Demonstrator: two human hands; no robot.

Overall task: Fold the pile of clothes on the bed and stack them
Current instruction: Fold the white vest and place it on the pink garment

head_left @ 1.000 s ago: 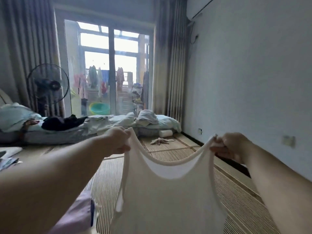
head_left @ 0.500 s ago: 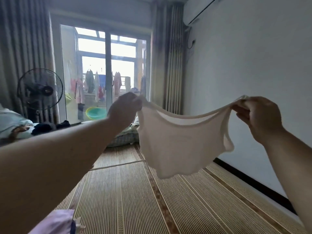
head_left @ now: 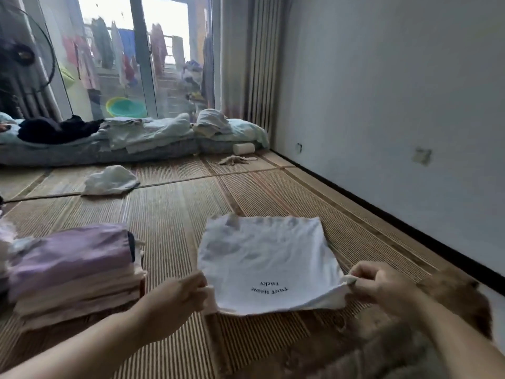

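Observation:
A white tank top (head_left: 265,258) with small black lettering lies spread on the woven mat, hem away from me. My left hand (head_left: 177,299) pinches its near left strap. My right hand (head_left: 379,285) pinches its near right strap, lifting that corner slightly. A stack of folded clothes (head_left: 73,269), purple piece on top, stands just left of the top. A crumpled white garment (head_left: 110,180) lies farther back on the mat.
The woven mat (head_left: 177,214) covers the bed surface. Bedding and clothes (head_left: 131,132) pile along the far edge by the glass door. The wall (head_left: 382,105) runs along the right. A brown furry thing (head_left: 451,310) sits by my right arm. A fan (head_left: 19,56) stands far left.
The tank top was held up in the air by both hands; now it is lowered and spread flat on the mat. My view has tilted down.

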